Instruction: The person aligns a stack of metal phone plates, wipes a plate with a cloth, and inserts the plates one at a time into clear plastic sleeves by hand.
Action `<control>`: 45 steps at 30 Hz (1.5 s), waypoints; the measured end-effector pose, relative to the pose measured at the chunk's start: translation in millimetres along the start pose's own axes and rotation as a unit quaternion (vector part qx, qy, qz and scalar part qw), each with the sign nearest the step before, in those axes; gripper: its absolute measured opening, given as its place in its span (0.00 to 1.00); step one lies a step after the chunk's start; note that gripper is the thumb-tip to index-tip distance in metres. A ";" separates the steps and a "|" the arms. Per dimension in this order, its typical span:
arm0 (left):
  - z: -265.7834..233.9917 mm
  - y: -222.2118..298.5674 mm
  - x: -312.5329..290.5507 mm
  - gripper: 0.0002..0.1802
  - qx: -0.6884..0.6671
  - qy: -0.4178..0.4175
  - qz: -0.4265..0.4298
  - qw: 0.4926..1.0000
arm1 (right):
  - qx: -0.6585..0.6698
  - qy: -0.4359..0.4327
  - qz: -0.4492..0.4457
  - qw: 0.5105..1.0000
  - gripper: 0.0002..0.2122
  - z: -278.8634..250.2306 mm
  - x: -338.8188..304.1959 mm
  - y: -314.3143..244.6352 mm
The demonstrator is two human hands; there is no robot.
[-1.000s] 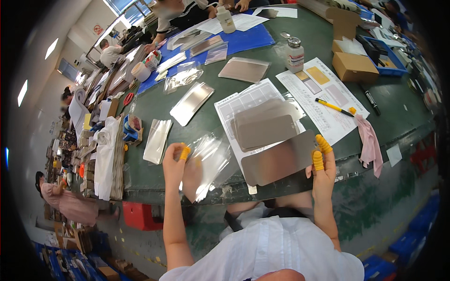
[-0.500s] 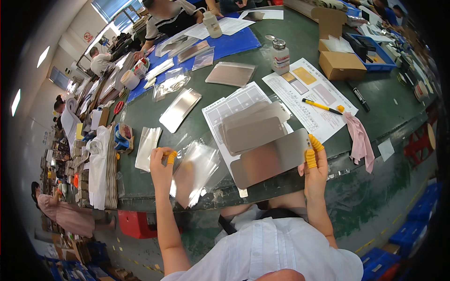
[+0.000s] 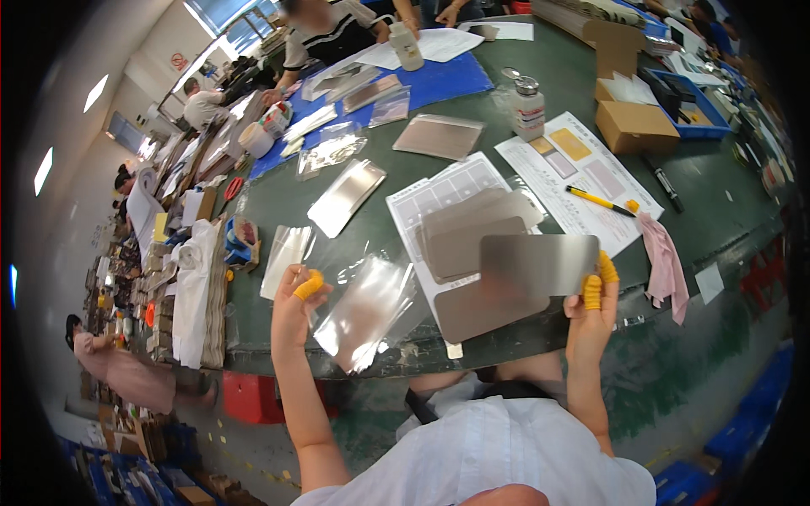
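Observation:
My right hand (image 3: 592,312), with ribbed yellow finger cots, grips a grey, phone-sized plate (image 3: 540,265) with rounded corners by its right end. The plate is raised over a second similar plate (image 3: 489,314) and partly covers it. Behind them, more grey plates (image 3: 477,240) lie overlapped on a printed sheet (image 3: 413,207). My left hand (image 3: 299,295), also wearing a yellow cot, is at the left beside clear plastic sleeves (image 3: 364,316). Its fingers are bent together; whatever is between them cannot be made out.
Further back lie a wrapped shiny plate (image 3: 347,197) and a bagged stack (image 3: 439,137). A pump bottle (image 3: 528,110) stands by a second printed sheet (image 3: 561,181) with a yellow pen (image 3: 601,201). A pink cloth (image 3: 664,266) hangs over the table edge. Co-workers sit opposite.
My right hand has raised a grey plate, and a similar plate now shows below it. My left hand stays beside the sleeves, its fingers turned. The whole view has shifted slightly.

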State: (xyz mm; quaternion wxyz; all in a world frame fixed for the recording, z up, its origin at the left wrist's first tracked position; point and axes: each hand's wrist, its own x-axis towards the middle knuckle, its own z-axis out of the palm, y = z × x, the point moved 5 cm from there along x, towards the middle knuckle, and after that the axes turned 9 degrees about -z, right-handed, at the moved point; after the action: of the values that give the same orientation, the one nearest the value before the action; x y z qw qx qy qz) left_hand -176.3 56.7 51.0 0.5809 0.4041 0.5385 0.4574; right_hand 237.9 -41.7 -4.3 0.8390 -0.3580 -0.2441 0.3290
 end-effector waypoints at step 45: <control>145.4 -43.3 -51.7 0.18 0.058 -0.360 -0.223 0.904 | -0.125 -0.201 0.035 0.971 0.20 23.7 -24.8 -6.6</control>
State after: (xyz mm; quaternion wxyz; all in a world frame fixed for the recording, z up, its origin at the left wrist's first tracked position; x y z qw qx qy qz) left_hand -27.5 -0.9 36.1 0.7976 0.4437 0.3944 0.1071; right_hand 208.6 -52.7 11.2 0.7095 -0.3950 -0.4340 0.3902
